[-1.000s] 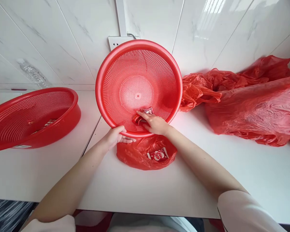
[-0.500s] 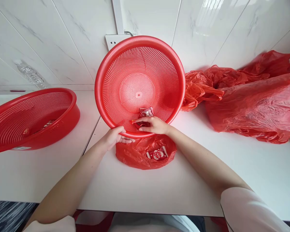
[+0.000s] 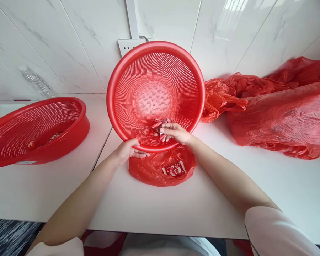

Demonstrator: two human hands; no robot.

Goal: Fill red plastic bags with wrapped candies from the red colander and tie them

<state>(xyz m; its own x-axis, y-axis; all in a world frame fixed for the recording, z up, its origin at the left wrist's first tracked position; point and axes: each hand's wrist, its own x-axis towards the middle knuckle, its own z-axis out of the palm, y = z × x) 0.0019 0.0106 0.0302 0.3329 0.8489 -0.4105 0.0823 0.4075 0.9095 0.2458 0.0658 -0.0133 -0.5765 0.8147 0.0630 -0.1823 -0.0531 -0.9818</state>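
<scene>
Red basket (image 3: pixel 152 89) tilted up, left hand (image 3: pixel 126 151) clasping it at the near side, right hand (image 3: pixel 174 132) pinching a packet (image 3: pixel 156 125) low inside! Gathering seems the step; any lift next calls for a firm pinch, basket steady.

The mesh-patterned colander (image 3: pixel 153 94) at twelve o'clock, the second colander (image 3: pixel 65 140) at nine and plastic bags (image 3: pixel 282 115) at three are red; the packet (image 3: pixel 174 169) towards five is red-and-white, the desk (image 3: pixel 149 209) white, wall tiles (image 3: pixel 229 53) grey-veined white.
</scene>
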